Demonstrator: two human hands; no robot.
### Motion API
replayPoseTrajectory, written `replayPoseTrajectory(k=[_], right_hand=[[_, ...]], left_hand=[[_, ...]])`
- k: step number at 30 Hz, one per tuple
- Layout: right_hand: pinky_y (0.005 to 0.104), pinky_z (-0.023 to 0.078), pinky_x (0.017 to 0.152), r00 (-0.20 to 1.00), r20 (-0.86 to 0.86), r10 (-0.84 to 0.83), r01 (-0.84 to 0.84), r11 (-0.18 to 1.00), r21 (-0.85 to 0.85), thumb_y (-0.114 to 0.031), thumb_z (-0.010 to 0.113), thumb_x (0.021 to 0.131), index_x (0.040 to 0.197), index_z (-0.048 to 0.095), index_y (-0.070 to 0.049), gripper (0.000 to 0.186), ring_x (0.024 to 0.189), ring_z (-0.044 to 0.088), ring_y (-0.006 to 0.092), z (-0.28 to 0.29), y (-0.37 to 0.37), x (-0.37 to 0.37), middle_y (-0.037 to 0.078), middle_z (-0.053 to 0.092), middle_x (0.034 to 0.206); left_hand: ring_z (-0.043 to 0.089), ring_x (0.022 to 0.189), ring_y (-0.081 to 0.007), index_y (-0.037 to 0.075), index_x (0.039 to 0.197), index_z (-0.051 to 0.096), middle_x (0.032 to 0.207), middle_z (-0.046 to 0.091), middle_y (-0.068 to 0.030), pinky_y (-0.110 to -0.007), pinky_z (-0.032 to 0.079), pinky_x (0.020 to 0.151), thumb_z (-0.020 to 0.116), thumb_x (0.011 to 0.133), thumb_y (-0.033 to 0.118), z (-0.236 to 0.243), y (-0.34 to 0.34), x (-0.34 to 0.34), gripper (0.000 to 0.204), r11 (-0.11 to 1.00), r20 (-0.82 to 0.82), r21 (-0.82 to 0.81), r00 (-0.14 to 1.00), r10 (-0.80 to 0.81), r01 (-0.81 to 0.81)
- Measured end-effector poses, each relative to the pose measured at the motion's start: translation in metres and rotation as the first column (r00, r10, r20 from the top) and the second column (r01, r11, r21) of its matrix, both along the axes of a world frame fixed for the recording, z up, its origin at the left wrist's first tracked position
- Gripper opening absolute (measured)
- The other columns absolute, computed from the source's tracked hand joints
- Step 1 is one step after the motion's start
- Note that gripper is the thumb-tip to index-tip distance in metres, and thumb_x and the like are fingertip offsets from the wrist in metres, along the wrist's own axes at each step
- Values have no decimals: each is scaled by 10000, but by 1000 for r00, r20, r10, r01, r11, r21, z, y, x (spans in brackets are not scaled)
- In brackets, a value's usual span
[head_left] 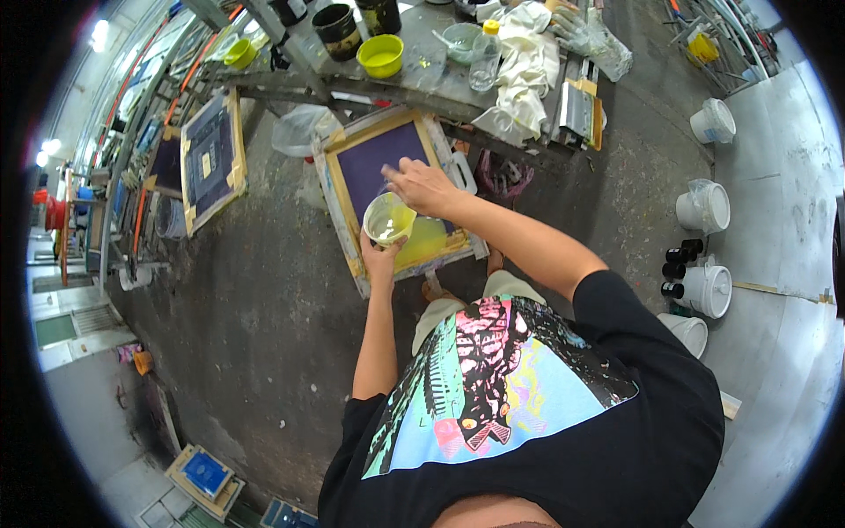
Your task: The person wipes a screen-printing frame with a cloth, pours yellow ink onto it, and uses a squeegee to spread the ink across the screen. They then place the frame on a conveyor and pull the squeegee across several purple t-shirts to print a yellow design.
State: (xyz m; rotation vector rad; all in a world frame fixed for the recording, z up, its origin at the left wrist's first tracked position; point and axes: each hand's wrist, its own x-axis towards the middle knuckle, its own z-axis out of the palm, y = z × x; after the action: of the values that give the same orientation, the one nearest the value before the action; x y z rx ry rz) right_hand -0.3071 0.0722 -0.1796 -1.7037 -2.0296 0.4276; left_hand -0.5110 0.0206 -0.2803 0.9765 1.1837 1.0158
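My left hand is wrapped round a pale cup holding yellowish, glossy contents, over a screen frame with purple mesh and a yellow patch along its lower part. My right hand is just above the cup, fingers curled together and slightly blurred; what they grip, if anything, is too small or hidden to make out. The frame leans at the bench, near my feet.
A bench ahead bears tubs, a bottle, rags and squeegees. Another screen leans on a rack at left. White buckets line the right wall. Boards sit at lower left.
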Motion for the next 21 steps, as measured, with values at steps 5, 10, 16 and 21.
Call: replayPoseTrajectory(k=[5,10,16,21], right_hand=[[469,526,873,902,-250,-352,383,919,90,-416,589,1025,1409,611,-115,489,1042,636,413,37,-23,86,202,616,1115],[317,477,711,704,-447,-552,620,784,9,-182,687,977,1255,694,-62,303,744,556,194,24,-106,211,70,566,837],[233,449,610,89,-736,-671,805,484,-344,-150,691,996,1173,704,-33,213,672,501,71,-30,-159,314,-40,578,858],[204,437,564,-168,-755,-634,767,396,-504,-185,669,1016,1168,721,-59,204,707,521,52,-56,-153,378,-40,615,891]], left_hand=[[636,1110,-181,52,1431,482,1331,613,-70,-308,544,904,910,804,149,15,46,70,765,997,-46,-77,999,-21,17],[619,1148,-172,39,1427,478,1323,610,-71,-304,503,975,936,768,144,33,127,172,809,987,62,162,998,0,-10],[596,1197,-217,10,1433,476,1340,609,-101,-347,459,1042,948,712,92,14,221,266,866,935,25,351,999,48,-54],[644,1110,-221,-5,1492,422,1307,630,-126,-329,540,881,837,787,2,-16,221,287,818,995,-79,92,997,-22,29]])
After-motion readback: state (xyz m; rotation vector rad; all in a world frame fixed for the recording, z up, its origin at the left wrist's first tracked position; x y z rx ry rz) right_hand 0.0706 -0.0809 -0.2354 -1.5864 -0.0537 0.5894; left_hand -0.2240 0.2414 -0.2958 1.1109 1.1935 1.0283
